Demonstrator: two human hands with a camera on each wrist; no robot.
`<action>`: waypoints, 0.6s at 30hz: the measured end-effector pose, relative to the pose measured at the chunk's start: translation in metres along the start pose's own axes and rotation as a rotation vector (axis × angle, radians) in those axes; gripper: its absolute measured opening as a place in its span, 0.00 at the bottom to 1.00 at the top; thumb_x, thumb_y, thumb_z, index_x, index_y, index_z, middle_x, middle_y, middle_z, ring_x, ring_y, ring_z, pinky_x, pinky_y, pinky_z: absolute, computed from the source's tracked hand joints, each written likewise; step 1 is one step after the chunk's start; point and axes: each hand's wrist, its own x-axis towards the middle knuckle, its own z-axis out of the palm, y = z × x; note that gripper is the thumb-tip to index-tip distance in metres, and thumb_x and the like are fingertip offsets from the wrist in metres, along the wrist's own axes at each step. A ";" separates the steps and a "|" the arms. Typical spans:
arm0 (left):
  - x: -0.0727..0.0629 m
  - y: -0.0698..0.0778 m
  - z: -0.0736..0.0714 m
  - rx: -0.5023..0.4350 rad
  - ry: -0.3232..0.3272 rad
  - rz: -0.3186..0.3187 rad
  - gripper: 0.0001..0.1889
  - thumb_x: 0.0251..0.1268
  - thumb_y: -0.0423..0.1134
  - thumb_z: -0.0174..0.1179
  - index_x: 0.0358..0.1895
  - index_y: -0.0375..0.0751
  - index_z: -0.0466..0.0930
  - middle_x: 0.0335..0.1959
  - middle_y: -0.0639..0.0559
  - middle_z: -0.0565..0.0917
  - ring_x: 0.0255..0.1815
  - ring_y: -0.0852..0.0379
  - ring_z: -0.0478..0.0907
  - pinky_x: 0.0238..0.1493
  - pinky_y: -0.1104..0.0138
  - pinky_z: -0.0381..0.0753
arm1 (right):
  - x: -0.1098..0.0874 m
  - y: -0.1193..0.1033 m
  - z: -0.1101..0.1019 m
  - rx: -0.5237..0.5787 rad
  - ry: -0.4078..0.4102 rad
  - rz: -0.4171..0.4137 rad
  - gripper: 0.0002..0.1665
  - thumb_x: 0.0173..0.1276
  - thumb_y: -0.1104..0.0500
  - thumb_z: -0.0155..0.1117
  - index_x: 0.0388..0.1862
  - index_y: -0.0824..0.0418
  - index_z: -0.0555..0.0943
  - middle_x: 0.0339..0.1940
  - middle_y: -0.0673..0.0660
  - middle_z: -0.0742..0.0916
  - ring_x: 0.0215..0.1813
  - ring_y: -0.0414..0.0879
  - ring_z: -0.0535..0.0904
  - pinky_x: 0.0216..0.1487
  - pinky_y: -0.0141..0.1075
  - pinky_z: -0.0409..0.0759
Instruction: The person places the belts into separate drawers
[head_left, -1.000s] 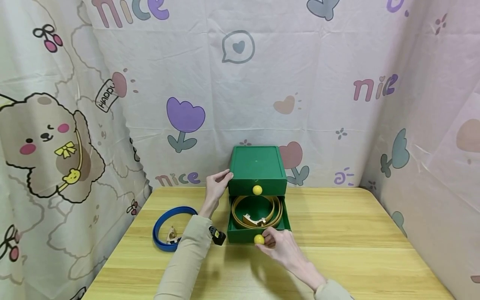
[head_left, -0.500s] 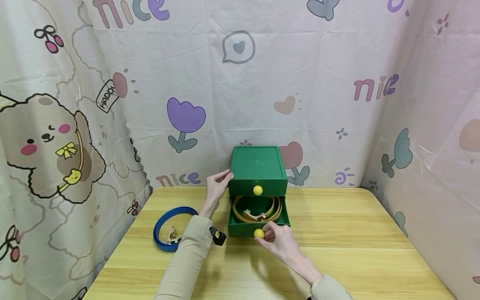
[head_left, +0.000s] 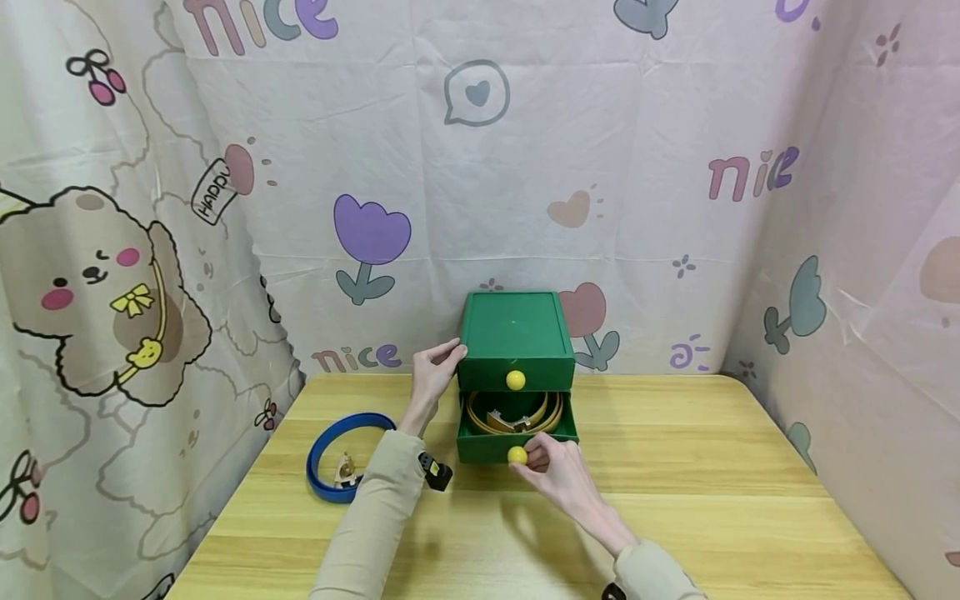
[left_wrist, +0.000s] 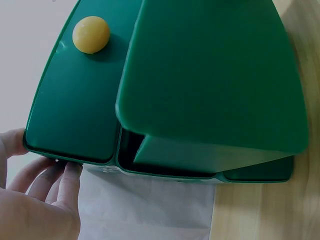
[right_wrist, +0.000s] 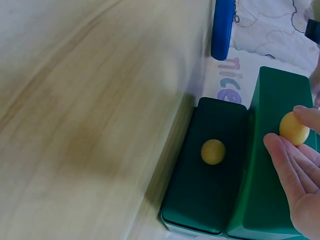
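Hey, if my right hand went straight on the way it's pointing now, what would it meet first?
Beyond the yellow knob that your right hand pinches, most likely the open drawer's front panel. Whether the fingers touch that panel is hard to tell.

- You have a plain green cabinet (head_left: 513,323) at lower centre, its round knobs (head_left: 516,380) yellow.
- Your coiled belt (head_left: 558,414) in its lower drawer (head_left: 483,451) is mustard yellow.
- Lower left, you see a blue belt (head_left: 313,462) with a gold-toned buckle (head_left: 346,473).
- Your sleeves (head_left: 378,517) are beige.
- Your table (head_left: 697,467) shows pale yellow-brown wood grain.
- Behind, your whitish cloth (head_left: 480,192) carries pastel tulips, hearts and lettering.
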 end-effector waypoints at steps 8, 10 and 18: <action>0.000 0.001 0.000 -0.008 0.010 -0.005 0.19 0.70 0.40 0.63 0.61 0.39 0.83 0.58 0.38 0.85 0.59 0.48 0.83 0.62 0.57 0.81 | 0.004 0.002 0.002 -0.001 0.013 0.015 0.12 0.54 0.63 0.80 0.32 0.62 0.82 0.25 0.56 0.91 0.26 0.40 0.87 0.29 0.20 0.80; 0.000 0.000 0.000 -0.005 0.008 -0.004 0.19 0.70 0.41 0.63 0.61 0.39 0.82 0.59 0.38 0.85 0.60 0.47 0.82 0.63 0.56 0.80 | 0.005 0.002 0.002 0.008 0.020 0.014 0.12 0.54 0.64 0.80 0.32 0.63 0.82 0.25 0.57 0.91 0.26 0.40 0.87 0.29 0.21 0.81; 0.002 -0.002 -0.001 0.000 -0.013 -0.014 0.21 0.71 0.41 0.62 0.64 0.38 0.80 0.62 0.38 0.82 0.64 0.44 0.80 0.65 0.55 0.78 | 0.010 0.001 0.003 0.008 0.041 0.007 0.12 0.54 0.65 0.80 0.32 0.62 0.82 0.24 0.56 0.91 0.26 0.41 0.88 0.30 0.21 0.81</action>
